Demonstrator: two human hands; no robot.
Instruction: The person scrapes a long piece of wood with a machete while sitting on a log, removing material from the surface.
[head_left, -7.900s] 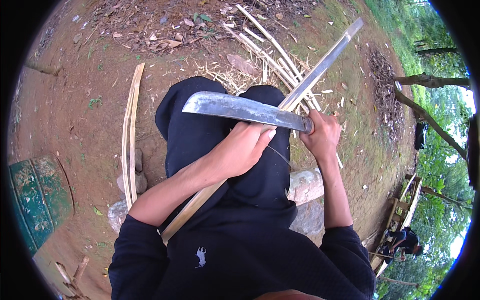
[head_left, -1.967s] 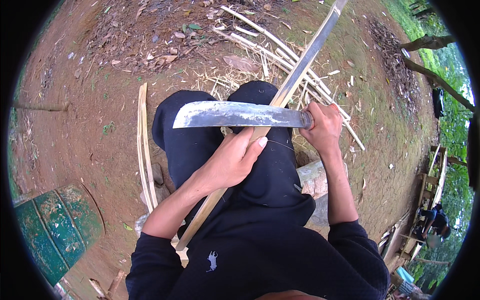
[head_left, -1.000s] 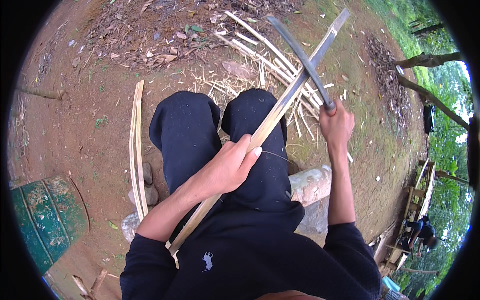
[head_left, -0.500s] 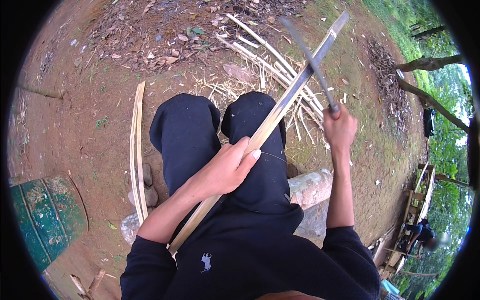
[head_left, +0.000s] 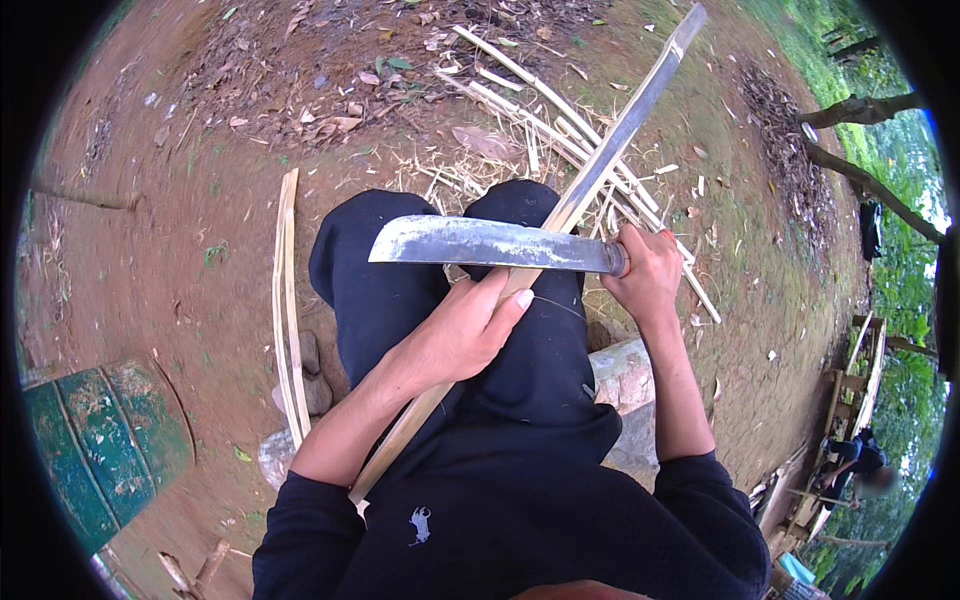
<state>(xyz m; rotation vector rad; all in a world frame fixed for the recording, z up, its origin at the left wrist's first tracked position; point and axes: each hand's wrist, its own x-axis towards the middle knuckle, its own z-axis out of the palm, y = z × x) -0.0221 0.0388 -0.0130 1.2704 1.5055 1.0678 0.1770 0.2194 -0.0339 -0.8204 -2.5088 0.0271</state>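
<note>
My left hand [head_left: 468, 332] is closed around a long bamboo strip [head_left: 612, 148], which slants from beside my left forearm up over my lap to the upper right. Its far part has a dark grey face, and pale wood shows nearer my hand. In my right hand [head_left: 648, 272] is the handle of a machete [head_left: 490, 243]. The broad, worn blade lies flat-on to view across the strip, just beyond my left fingers, its tip pointing left over my knee. Whether the edge bites into the strip cannot be seen.
Split bamboo strips [head_left: 545, 92] and thin shavings [head_left: 450, 182] lie on the dirt beyond my knees. More pale strips [head_left: 287, 310] lean at my left, near stones. A green drum [head_left: 105, 440] lies lower left. A log [head_left: 622, 375] sits beside my right thigh. Another person [head_left: 850, 465] is far right.
My right hand has come down and inward, swinging the machete from pointing up and away to lying across the strip. My left hand keeps its hold on the strip.
</note>
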